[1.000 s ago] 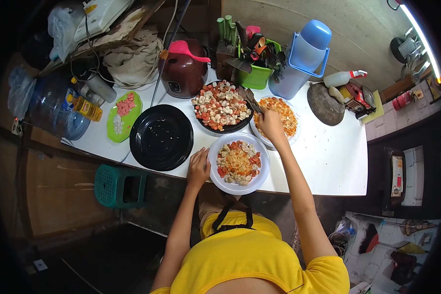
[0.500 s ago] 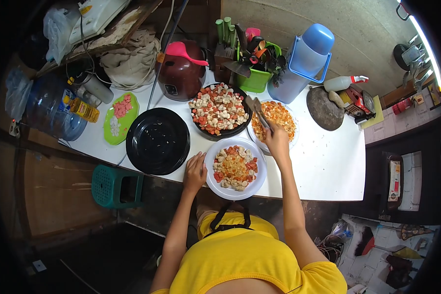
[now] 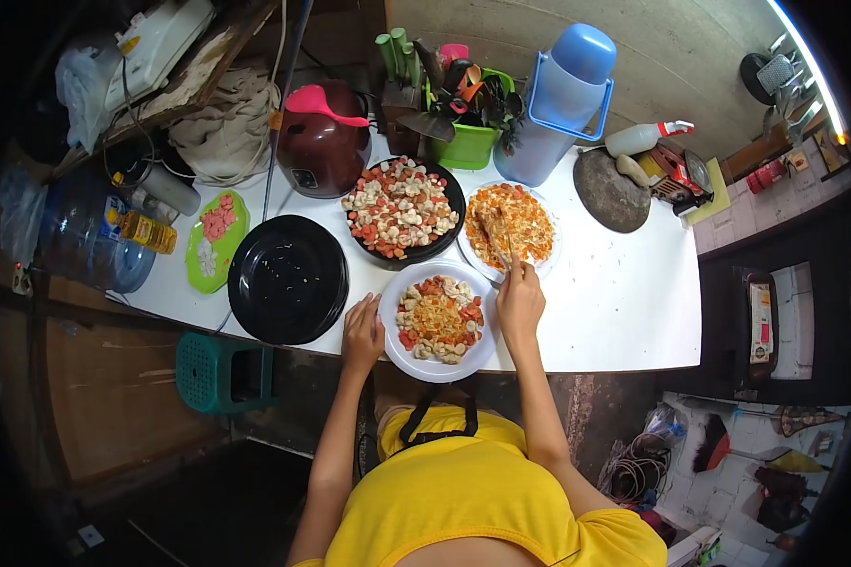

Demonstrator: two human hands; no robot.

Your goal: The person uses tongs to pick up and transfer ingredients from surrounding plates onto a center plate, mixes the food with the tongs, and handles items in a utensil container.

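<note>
Beside the left rim of a white plate [image 3: 399, 354], my left hand [image 3: 361, 333] rests with its fingers stretched out, at or against the edge. On that plate, a mound of shredded orange-yellow food [image 3: 442, 319] is ringed by sliced sausage and pale rounded pieces. My right hand [image 3: 520, 300] grips metal tongs [image 3: 512, 253], whose tips are down in a second white plate [image 3: 556, 260] of similar orange-white shredded food. Behind the front plate, a black plate [image 3: 458, 203] is heaped with sausage slices and pale pieces.
Stacked black plates [image 3: 288, 279] stand left, near a green tray [image 3: 203, 269] with pink and white pieces. Along the back are a dark red rice cooker [image 3: 321, 151], a green utensil basket [image 3: 465, 149] and a blue jug [image 3: 548, 132]. A dark round lid [image 3: 610, 194] lies right.
My right hand has lowered the tongs from between the two back plates into the shredded food. The left hand stays beside the front plate. The whole view has shifted slightly.
</note>
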